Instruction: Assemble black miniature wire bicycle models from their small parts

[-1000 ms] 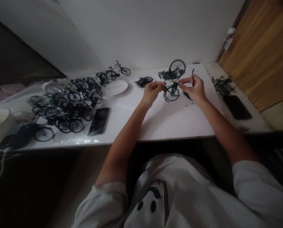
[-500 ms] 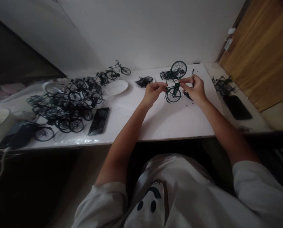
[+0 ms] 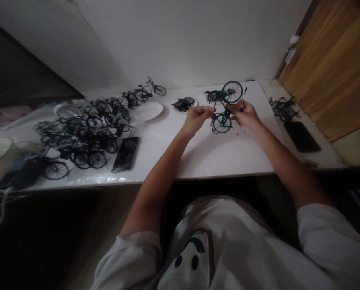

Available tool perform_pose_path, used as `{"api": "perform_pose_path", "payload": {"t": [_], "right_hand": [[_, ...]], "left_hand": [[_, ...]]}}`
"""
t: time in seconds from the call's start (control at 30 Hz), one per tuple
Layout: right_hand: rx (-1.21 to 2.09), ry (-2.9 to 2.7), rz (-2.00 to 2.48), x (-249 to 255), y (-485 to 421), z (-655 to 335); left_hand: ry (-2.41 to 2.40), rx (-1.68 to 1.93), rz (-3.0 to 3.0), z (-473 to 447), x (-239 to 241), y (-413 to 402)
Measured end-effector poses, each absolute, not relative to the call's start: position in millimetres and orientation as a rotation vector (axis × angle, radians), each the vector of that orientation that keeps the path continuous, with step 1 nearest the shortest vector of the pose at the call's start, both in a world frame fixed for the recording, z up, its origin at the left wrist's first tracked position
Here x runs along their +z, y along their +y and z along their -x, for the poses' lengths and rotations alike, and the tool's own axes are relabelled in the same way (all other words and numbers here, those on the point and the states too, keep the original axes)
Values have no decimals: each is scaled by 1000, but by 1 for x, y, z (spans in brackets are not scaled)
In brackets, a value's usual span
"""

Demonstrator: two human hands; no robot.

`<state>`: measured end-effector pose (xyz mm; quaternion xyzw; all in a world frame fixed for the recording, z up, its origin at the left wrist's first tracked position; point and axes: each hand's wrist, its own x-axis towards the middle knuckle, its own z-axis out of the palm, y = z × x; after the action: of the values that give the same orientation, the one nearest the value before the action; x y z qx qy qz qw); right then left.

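A small dark green model bicycle [image 3: 223, 108] is held upright over the white table [image 3: 222, 153], one wheel low and the other wheel raised behind it. My left hand [image 3: 196, 117] pinches its left side with closed fingers. My right hand [image 3: 246, 114] grips its right side, fingers closed, and a thin dark tool sticks up from that hand. A pile of dark parts [image 3: 212, 96] lies just behind the bicycle.
Many finished model bicycles [image 3: 83, 133] crowd the table's left half. A black phone [image 3: 125, 154] lies beside them, a white plate [image 3: 148, 110] behind. Another dark phone [image 3: 301, 136] and more bicycle parts [image 3: 284, 108] sit at the right, near a wooden door.
The model bicycle has tilted and shifted slightly right, its upper wheel moving right. My right hand has lowered and turned its fingers onto the frame. My left hand stayed nearly in place.
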<state>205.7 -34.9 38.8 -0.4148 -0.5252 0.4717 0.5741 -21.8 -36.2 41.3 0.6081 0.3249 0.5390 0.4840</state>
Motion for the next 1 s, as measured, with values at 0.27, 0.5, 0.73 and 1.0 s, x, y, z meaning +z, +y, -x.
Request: {"api": "perform_pose_path", "payload": {"t": [0.27,0.5,0.73,1.0], "right_hand": [[1306,-1194,958,42,-43,-200],[1380,-1221,938,44,-48,-198],[1460,-1110,948,47,-45,-200],[1435,-1034,859,51,-47,-201]], "left_hand": [[770,1312,-1461,20,40,-38],[821,1344,-1456,20,41,-36],[817,1400,-1441,25,40,-31],[828,1416,-1401,28,39,-28]]}}
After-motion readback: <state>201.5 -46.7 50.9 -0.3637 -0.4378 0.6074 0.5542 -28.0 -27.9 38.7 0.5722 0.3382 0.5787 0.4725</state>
